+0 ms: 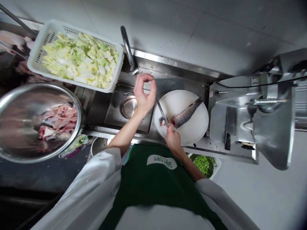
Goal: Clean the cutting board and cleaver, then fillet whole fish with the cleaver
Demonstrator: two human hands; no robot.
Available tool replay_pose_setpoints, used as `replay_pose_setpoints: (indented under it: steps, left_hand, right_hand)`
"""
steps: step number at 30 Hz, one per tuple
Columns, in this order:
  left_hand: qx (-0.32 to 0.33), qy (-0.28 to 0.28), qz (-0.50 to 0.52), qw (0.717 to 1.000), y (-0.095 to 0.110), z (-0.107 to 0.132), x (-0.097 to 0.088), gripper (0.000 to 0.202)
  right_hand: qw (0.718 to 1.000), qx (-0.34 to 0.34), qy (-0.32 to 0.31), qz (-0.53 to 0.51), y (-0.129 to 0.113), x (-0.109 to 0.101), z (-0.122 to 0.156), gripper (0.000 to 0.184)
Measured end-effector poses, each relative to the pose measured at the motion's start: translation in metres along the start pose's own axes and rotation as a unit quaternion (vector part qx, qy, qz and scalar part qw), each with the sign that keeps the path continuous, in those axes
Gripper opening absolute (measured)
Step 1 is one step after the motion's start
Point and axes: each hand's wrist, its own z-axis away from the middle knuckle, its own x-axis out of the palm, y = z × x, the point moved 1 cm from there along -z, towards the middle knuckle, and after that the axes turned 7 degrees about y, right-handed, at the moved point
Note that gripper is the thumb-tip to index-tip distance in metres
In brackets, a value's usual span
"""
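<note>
My right hand [173, 139] is closed around the handle of a knife [162, 111], whose blade points up and left over the round white cutting board [192, 129]. To the right of the blade lies a dark-scaled fish body [187, 113], its cut end facing my hand. A small cut piece of fish [162, 121] rests left of the knife. My left hand [145, 92] is raised above the sink beside the board, fingers curled and thumb bent towards them with a gap between. I see nothing held in it.
A steel bowl [79, 127] with pink fish pieces stands left. Behind it sits a white basket [33, 62] of chopped cabbage. A tap [128, 48] rises over the sink, which holds a metal pan [129, 107]. A slicing machine [240, 108] occupies the right side.
</note>
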Motion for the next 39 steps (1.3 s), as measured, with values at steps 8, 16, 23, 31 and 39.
replay_pose_setpoints:
  steps: [8, 16, 23, 31, 39]
  left_hand:
    - [-0.086, 0.086, 0.009, 0.993, -0.035, 0.007, -0.019, 0.031]
    - [-0.270, -0.173, -0.008, 0.947, -0.087, 0.161, -0.039, 0.028]
    - [-0.126, -0.353, -0.031, 0.927, -0.064, 0.211, -0.005, 0.015]
    - [-0.105, -0.333, -0.018, 0.937, -0.060, 0.252, -0.016, 0.017]
    - [-0.100, -0.285, -0.086, 0.949, -0.052, 0.251, -0.020, 0.016]
  right_hand:
    - [0.998, 0.039, 0.030, -0.037, 0.025, -0.013, 0.013, 0.037]
    - [0.993, 0.069, -0.093, -0.006, 0.077, 0.034, 0.019, 0.031]
    - [0.992, 0.095, -0.082, -0.012, 0.091, 0.038, 0.012, 0.034]
    - [0.991, 0.085, -0.096, -0.038, 0.098, 0.047, 0.009, 0.035]
    - [0.995, 0.043, -0.076, -0.047, 0.106, 0.022, 0.005, 0.034]
